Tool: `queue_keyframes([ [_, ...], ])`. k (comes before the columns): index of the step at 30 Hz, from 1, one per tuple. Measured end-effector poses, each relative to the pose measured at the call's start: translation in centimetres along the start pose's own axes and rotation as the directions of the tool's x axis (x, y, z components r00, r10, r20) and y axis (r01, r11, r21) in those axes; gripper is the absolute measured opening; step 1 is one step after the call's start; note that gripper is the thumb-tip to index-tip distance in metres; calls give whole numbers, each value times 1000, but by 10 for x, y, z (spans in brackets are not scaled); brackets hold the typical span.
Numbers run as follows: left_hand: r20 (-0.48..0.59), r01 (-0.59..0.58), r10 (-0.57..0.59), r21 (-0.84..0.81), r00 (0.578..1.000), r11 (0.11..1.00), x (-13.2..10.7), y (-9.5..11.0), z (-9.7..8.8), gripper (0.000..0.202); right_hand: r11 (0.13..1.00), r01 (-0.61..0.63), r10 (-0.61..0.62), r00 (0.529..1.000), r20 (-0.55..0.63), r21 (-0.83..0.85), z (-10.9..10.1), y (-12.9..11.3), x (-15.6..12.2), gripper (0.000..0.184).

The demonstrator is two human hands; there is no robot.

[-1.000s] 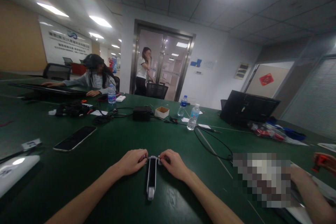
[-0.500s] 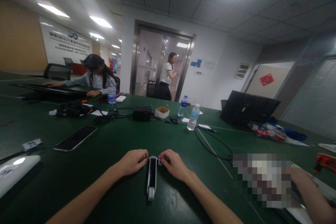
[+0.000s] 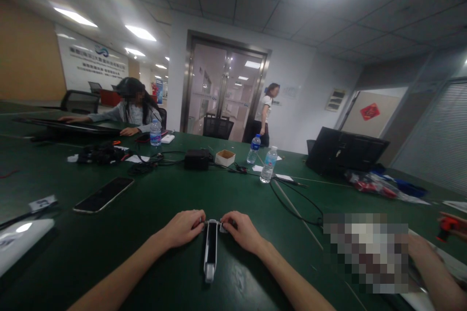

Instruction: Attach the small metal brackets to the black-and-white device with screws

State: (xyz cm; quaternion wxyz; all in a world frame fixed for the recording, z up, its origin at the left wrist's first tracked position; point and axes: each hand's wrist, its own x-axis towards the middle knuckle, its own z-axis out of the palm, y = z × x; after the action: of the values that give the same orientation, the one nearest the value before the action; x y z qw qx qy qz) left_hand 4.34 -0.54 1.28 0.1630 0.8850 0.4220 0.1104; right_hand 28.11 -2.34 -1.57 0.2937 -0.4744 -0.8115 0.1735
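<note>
A slim white-framed device [image 3: 210, 252] with a dark middle lies lengthwise on the green table in front of me; its exact kind is unclear. At its far end, small thin pieces stick out to both sides. My left hand [image 3: 185, 227] is closed at the left piece, with thumb and fingertips pinched together. On the other side my right hand [image 3: 241, 229] pinches the right piece, and a bit of pale metal shows under its fingertips. Both forearms rest near the tabletop. The fingers partly hide what they grip.
A phone [image 3: 104, 195] lies to the left, near a white curved object [image 3: 25, 243]. Two water bottles [image 3: 269, 165], a small box [image 3: 225, 157], a black adapter [image 3: 197, 159] and cables stand beyond. Another person's arm [image 3: 434, 265] reaches in at right, beside a blurred patch. A person [image 3: 133, 107] sits opposite.
The person in the background has walked right, away from the door. My hands and the device stay in nearly the same place.
</note>
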Motion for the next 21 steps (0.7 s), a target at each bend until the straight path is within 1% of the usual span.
queue_keyframes([
  [4, -9, -13, 13, 2, 1000, 1000, 1, -4, 3, 17, 999, -47, 47, 999, 9, 19, 1, 0, 1, 11],
  [10, -6, 4, -5, -12, 1000, 1000, 1, -6, 4, 16, 1000, -24, 23, 999, -35, -9, 5, -2, 0, 10],
  [13, -13, -4, 3, -7, 1000, 1000, 0, -4, 3, 16, 1000, -21, 21, 999, -25, -22, 3, -5, 0, 11],
  [15, -14, -9, 9, -10, 1000, 1000, -1, -2, 2, 16, 998, 10, -10, 1000, 7, -66, -5, -7, 0, 13],
  [18, -22, -9, 9, -8, 1000, 1000, -1, -1, 0, 16, 977, 52, -48, 999, 21, -209, -24, -4, 1, 17],
  [19, -24, -10, 10, -5, 1000, 1000, -2, 0, 0, 16, 961, 44, -43, 999, 8, -272, -33, 0, 1, 18],
  [21, -24, -11, 11, 4, 1000, 1000, -2, -1, -1, 15, 921, -16, 9, 1000, -18, -390, -49, 10, 0, 20],
])
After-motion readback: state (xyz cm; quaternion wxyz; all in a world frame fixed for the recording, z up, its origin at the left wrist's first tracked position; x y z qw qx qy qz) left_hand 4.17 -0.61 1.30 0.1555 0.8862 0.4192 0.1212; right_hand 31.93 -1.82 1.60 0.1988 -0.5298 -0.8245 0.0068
